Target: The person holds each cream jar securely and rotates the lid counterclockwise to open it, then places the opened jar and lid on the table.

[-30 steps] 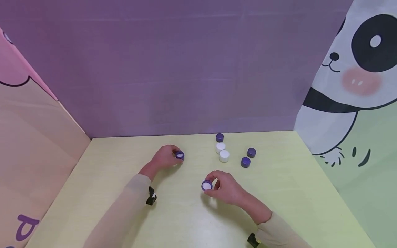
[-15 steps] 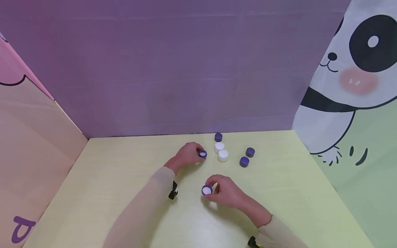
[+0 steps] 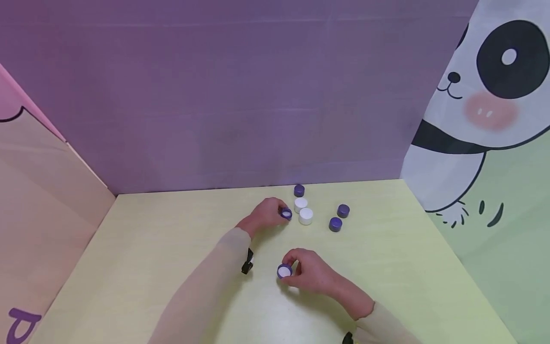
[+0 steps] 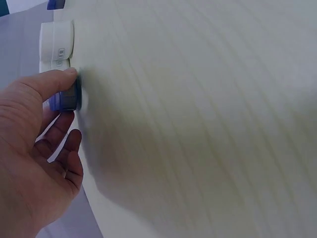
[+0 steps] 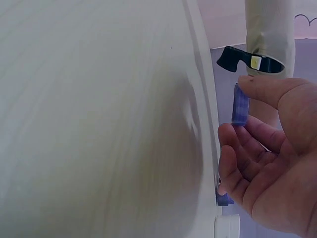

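Since the earlier frames, left hand [image 3: 265,216] has travelled rightward across the yellow-green table [image 3: 142,248], from about 10 o'clock of the right hand to 12 o'clock of it, carrying its cap up beside the white pieces. Right hand [image 3: 311,274] has dropped slightly toward the near edge; grip unchanged.

Left hand: thumb and fingertips pinch a purple cap [image 3: 286,213], held on edge, white lining facing the camera. Left wrist view shows the thumb over its purple rim [image 4: 65,98], cap just beside the nearer white cap [image 3: 306,216]; contact cannot be told.

Right hand: thumb and curled fingers pinch a second purple cap [image 3: 284,271], same form: short purple ring wall, white disc inside, open face up toward the camera. Right wrist view shows it edge-on, thin and translucent blue-purple [image 5: 240,104].

Loose pieces at 12 to 2 o'clock of the right hand: farther white cap [image 3: 301,204], rear purple cap [image 3: 299,190], two purple caps [image 3: 343,210] [image 3: 335,224], closed tops up.
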Motion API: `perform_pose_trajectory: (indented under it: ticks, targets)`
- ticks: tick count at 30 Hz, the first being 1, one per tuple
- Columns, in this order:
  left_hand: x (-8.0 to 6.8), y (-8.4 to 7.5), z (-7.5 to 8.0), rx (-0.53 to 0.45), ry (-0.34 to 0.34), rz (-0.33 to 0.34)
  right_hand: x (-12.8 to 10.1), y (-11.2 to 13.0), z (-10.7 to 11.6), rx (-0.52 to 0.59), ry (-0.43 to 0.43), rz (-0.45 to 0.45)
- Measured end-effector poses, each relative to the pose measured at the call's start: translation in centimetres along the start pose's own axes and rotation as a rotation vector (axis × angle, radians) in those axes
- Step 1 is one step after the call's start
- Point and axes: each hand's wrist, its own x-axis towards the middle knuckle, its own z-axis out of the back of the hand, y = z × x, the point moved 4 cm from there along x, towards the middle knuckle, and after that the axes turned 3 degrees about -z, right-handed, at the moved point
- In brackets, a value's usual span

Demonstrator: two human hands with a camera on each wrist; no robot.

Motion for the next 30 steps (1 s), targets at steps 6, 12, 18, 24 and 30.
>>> perform_pose_trajectory:
  ticks: [6,12,18,24,30]
  targets:
    - [0.0,0.0,-0.2,0.004,0.000,-0.007,0.2,-0.2,-0.2,-0.025,0.002,-0.015]
    - [-0.7,0.6,0.6,-0.002,0.007,-0.009,0.3,-0.1,0.0,-0.023,-0.004,-0.031]
    - [-3.2,2.9,2.5,-0.122,-0.003,0.015,1.5,0.9,0.4,-0.072,-0.021,0.017]
    - [-7.2,4.8,5.5,-0.208,-0.113,-0.008,4.3,2.4,0.2,-0.129,-0.041,0.063]
    - [-11.6,5.4,7.9,-0.235,-0.249,0.030,7.8,3.9,-0.4,-0.183,-0.077,0.095]
